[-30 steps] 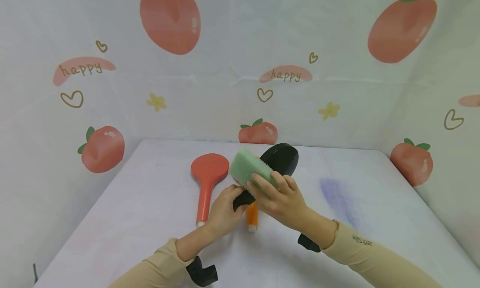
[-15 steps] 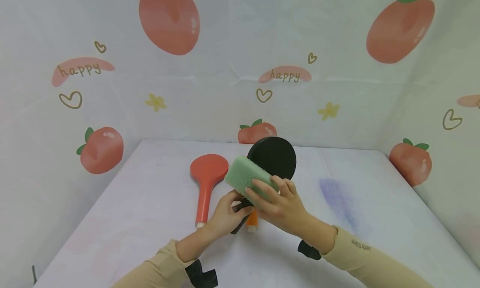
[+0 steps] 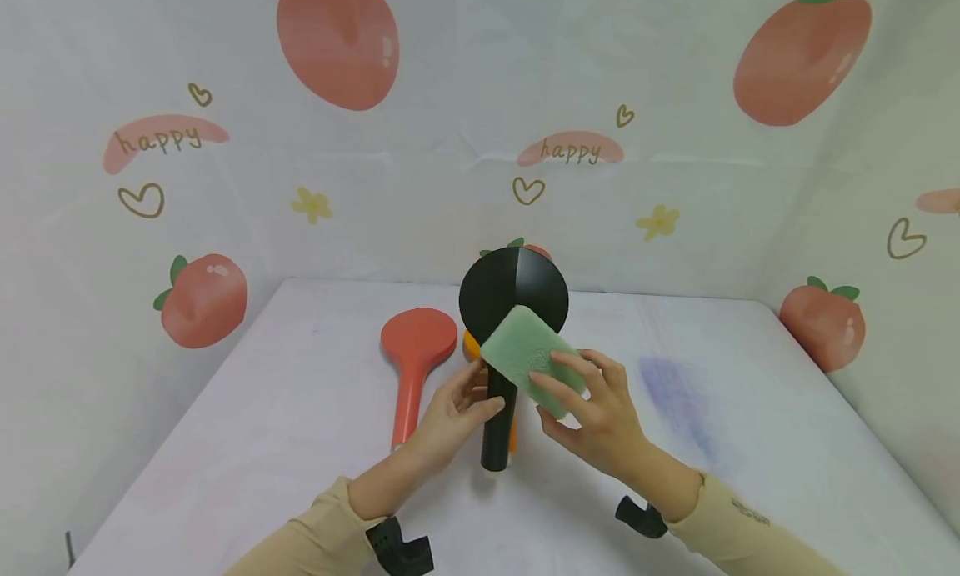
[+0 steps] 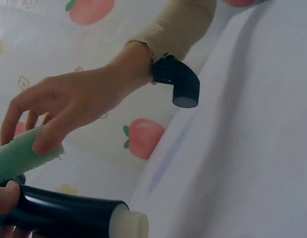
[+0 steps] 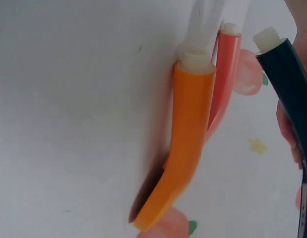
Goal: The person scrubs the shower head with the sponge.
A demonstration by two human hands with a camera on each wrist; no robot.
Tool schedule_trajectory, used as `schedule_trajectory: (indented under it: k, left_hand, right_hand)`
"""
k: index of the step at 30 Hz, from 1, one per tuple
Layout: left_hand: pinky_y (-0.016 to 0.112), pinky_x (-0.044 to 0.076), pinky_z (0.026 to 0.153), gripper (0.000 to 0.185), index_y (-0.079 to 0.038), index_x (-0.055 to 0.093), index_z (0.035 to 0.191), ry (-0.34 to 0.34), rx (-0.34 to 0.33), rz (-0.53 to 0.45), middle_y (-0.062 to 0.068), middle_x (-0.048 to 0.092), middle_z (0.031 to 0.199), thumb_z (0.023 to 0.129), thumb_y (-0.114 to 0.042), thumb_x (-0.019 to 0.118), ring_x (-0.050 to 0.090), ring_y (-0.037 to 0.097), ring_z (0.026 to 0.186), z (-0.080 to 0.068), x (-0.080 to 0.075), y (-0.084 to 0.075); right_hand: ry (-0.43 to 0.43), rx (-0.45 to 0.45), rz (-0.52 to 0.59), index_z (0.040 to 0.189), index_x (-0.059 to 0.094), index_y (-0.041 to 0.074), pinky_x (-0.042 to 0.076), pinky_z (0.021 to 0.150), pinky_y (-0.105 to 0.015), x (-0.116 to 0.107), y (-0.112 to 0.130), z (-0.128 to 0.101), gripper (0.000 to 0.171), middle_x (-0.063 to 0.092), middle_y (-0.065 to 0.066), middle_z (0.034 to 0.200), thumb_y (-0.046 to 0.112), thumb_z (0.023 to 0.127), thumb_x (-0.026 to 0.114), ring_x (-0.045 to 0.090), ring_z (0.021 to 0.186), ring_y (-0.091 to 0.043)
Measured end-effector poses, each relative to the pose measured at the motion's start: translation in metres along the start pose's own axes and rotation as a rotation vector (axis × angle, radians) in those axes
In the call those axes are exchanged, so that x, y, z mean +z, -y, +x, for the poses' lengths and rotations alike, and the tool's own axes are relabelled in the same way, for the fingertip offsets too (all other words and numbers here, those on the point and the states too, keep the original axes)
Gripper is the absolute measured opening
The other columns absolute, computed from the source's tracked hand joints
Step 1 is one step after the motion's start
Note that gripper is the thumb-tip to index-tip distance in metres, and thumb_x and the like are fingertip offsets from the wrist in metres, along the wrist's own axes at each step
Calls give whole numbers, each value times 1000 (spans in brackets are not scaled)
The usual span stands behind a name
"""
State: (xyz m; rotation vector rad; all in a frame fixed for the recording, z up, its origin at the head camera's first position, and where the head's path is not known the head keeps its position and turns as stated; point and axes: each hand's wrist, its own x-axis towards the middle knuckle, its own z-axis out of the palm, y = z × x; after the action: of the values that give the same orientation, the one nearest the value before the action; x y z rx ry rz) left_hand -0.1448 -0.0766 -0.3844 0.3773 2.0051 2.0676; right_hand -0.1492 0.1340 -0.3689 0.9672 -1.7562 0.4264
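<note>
The left hand (image 3: 450,413) grips the black shower head (image 3: 513,294) by its handle, upright. The right hand (image 3: 600,409) pinches a green sponge (image 3: 534,359) against its disc. Best to hold the handle steady and press the sponge flat.

A white table (image 3: 300,443) is standing against pale walls (image 3: 450,101) that are showing printed tomatoes (image 3: 339,38), hearts and "happy" lettering.

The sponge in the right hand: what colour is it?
Light green; the sponge, held by the right hand against the black shower head, shows best in the head view.
</note>
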Motion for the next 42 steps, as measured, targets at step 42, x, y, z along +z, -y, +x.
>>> schedule_trajectory:
  k: [42]
  left_hand:
    - [35, 39, 109, 63, -12, 10, 151, 347, -75, -251, 6, 16, 157, 98, -15, 45, 33, 20, 135, -2, -4, -15]
  right_hand:
    - [-40, 348, 358, 105, 48, -7, 33, 98, -17, 10, -5, -21, 46, 40, -31, 111, 35, 90, 58, 41, 112, -20]
